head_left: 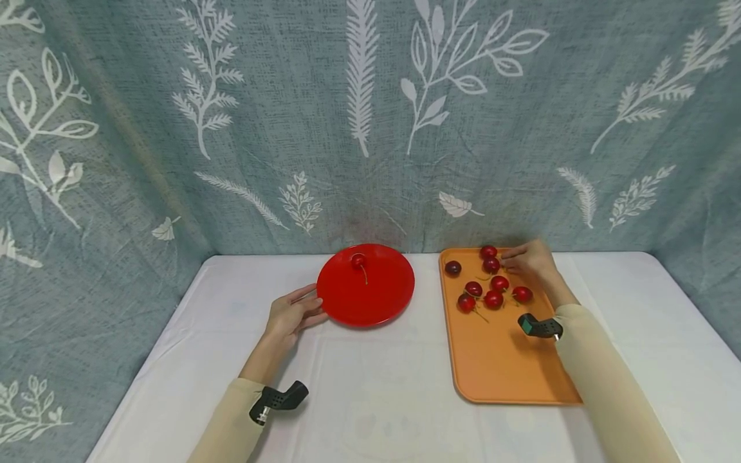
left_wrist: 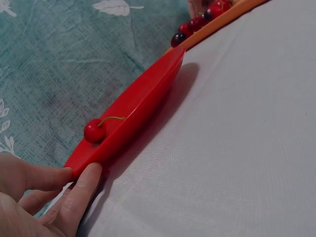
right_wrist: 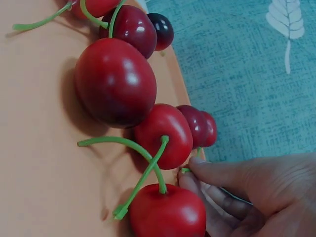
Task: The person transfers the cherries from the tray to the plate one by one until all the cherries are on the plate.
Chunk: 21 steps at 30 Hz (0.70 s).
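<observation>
In the head view my left hand holds the left rim of a red plate, its fingertips at the edge. One red cherry with a green stem lies on this plate near the far rim. At the far right of an orange tray, my right hand pinches a thin green cherry stem between thumb and finger. Which fruit that stem belongs to is hard to tell. Several red and dark cherries lie beside the hand in the tray's far half.
A white cloth covers the table under plate and tray. Behind the table hangs a blue-green curtain with white leaf prints, close to the far edges of both. A dark cherry sits in the tray's far left corner.
</observation>
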Each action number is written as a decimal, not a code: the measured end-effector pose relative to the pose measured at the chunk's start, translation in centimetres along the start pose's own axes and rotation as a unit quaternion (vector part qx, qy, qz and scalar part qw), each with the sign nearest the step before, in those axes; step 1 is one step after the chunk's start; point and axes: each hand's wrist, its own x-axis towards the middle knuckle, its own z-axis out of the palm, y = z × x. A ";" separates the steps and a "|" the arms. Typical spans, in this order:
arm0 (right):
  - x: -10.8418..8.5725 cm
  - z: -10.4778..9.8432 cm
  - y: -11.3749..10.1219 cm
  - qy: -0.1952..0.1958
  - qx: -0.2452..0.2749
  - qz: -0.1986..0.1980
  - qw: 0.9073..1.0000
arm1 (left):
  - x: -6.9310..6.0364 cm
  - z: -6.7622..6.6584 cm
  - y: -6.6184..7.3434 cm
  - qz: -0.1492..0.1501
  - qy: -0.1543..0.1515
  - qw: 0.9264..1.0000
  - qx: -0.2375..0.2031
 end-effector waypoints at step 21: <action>-0.5 -1.0 -0.3 -0.004 0.040 0.011 0.999 | 0.3 0.1 -0.2 0.011 0.015 1.000 0.018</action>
